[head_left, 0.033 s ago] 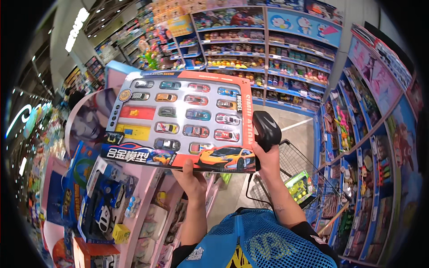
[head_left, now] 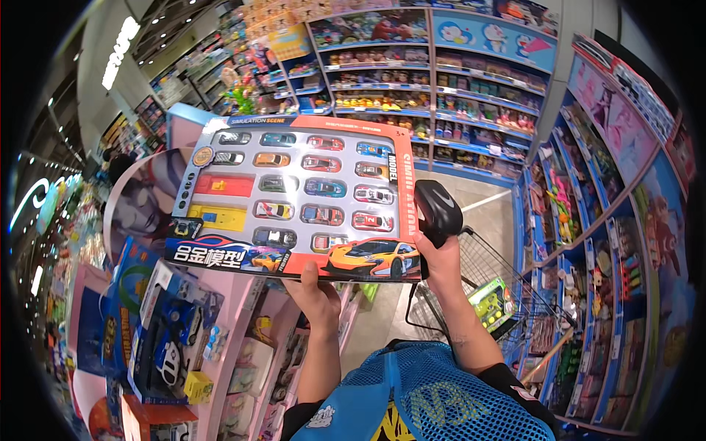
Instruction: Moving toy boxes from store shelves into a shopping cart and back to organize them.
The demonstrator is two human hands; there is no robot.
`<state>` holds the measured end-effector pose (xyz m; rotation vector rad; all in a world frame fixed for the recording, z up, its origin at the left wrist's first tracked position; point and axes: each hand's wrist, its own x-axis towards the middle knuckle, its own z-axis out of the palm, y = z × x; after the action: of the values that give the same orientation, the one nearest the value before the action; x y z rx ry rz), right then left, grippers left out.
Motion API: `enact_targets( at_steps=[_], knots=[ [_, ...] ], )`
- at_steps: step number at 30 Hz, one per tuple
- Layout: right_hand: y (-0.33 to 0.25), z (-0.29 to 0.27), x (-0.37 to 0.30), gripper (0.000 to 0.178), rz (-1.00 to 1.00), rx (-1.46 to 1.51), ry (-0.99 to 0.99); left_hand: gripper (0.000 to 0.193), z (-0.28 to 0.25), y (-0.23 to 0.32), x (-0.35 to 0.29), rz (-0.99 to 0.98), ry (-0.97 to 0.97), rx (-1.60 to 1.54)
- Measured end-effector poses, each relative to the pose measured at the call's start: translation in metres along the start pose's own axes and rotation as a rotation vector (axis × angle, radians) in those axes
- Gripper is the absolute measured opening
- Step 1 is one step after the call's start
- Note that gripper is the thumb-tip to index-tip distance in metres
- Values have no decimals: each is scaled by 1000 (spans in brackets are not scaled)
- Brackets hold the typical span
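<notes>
A large flat boxed toy car set is held up in front of me, tilted, its windowed face toward me. Several small model cars show in rows behind the clear window, beside a red and a yellow piece. My left hand grips the lower edge near the middle, thumb on the front and fingers hidden beneath. At the lower right corner my right hand holds the box, its thumb by the edge. A black rounded device sits at that hand, beside the box's right side; whether it is strapped on or held, I cannot tell.
Below right stands a black wire shopping cart with a green boxed toy inside. A pink shelf unit with boxed toy vehicles is at my left. Stocked blue shelves line the back and right.
</notes>
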<state>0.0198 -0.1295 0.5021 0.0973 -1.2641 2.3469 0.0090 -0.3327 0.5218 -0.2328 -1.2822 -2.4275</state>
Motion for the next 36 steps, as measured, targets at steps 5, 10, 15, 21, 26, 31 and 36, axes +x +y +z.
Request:
enact_targets(
  at_steps=[5, 10, 15, 21, 26, 31, 36],
  knots=[
    [-26, -49, 9, 50, -29, -32, 46, 55, 19, -28, -4, -205, -86, -163],
    [-49, -86, 10, 41, -106, -135, 137, 47, 41, -49, 3, -392, -197, -170],
    [-69, -116, -24, 32, -61, -352, 236, 46, 76, -60, -3, -412, -142, -288],
    [-77, -137, -86, 50, -81, -542, 165, 43, 114, -79, -7, -321, -187, -218],
    [-96, -121, -91, 42, -164, -845, 51, 47, 130, -91, -10, -253, -253, -184],
    [-102, -120, -92, 39, -173, -904, 81, 48, 139, -101, -18, -292, -300, -219],
    [-102, -128, -97, 31, -131, -819, 132, 48, 137, -113, -24, -336, -285, -207]
  ],
)
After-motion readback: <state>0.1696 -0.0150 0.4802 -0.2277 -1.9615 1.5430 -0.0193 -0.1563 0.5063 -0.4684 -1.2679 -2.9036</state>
